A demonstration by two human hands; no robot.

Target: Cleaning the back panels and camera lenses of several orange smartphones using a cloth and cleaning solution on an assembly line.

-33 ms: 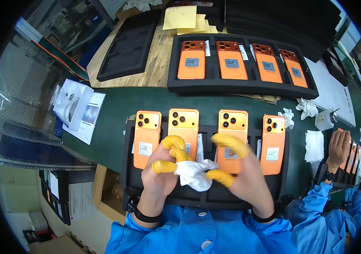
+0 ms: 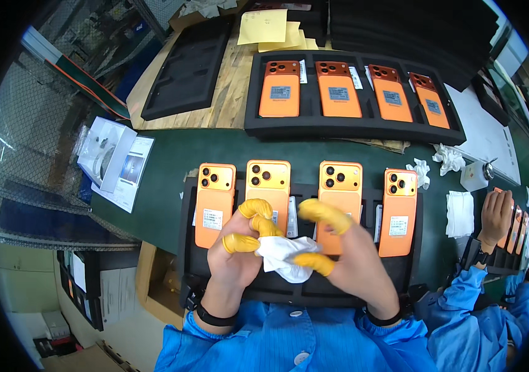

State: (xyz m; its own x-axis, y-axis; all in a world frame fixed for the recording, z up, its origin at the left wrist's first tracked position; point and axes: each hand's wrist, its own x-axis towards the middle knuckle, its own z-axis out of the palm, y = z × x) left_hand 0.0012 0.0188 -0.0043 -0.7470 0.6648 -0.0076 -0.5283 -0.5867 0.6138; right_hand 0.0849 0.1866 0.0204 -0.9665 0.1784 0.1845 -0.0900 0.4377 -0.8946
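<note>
My left hand [image 2: 234, 255], with yellow finger cots on its fingertips, pinches a crumpled white wiping cloth [image 2: 284, 265]. My right hand [image 2: 358, 263], also wearing yellow finger cots, is slightly blurred. Its thumb lies against the cloth's right side, while the other fingers are spread apart above it. Beneath both hands is a black foam tray [image 2: 304, 191] with several orange smartphones in a row, backs and camera lenses up. The second phone [image 2: 268, 180] from the left is partly covered by my left hand. The third phone [image 2: 340, 195] is partly behind my right fingers.
Farther back stands another black foam tray [image 2: 357, 129] with several orange phones. An unfilled black tray [image 2: 184, 68] lies at the far left. Crumpled tissues [image 2: 449, 159] and a white dispenser bottle [image 2: 475, 176] are at the right, near a co-worker's hand [image 2: 495, 217].
My right hand has moved left, bringing its thumb onto the cloth's right side. My left hand and the phones have hardly shifted.
</note>
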